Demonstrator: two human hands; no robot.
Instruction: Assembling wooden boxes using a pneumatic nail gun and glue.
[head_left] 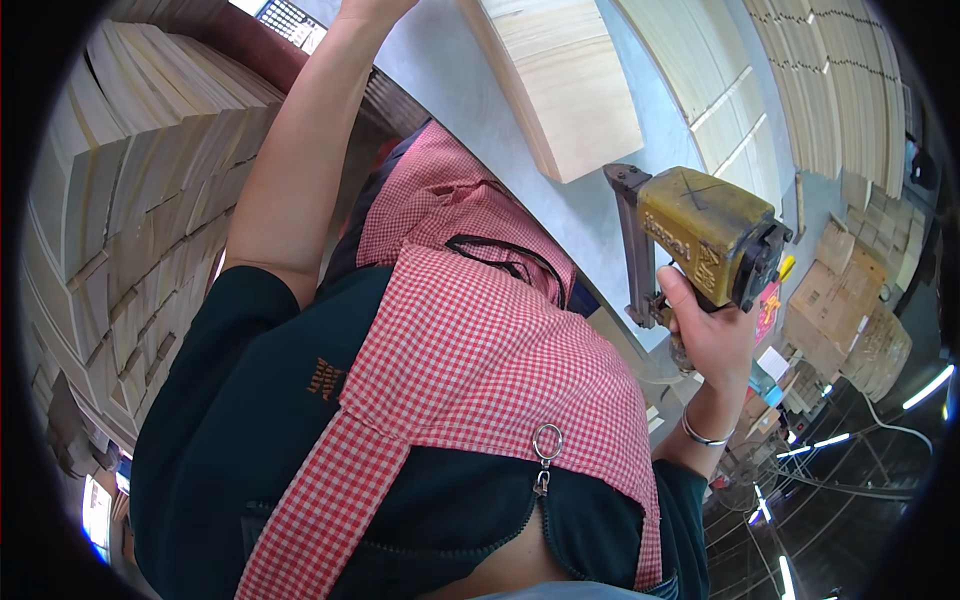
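My right hand (710,330) is wrapped round the handle of a worn yellow pneumatic nail gun (705,215), thumb along its near side. The gun's dark nose and magazine point toward the wooden box (570,90), close to its near corner; I cannot tell if they touch. That pale box, made of light boards, lies on a grey-white table (590,220). My left hand (378,8) is cut off by the top edge, left of the box. Its fingers are out of sight, so what it holds or touches does not show.
Tall stacks of pale boards (130,220) rise on my left. More board panels (700,80) lie beyond the box, with further stacks (835,90) at the far right. Cardboard boxes (835,285) stand past the gun. A checked apron (500,370) covers my front.
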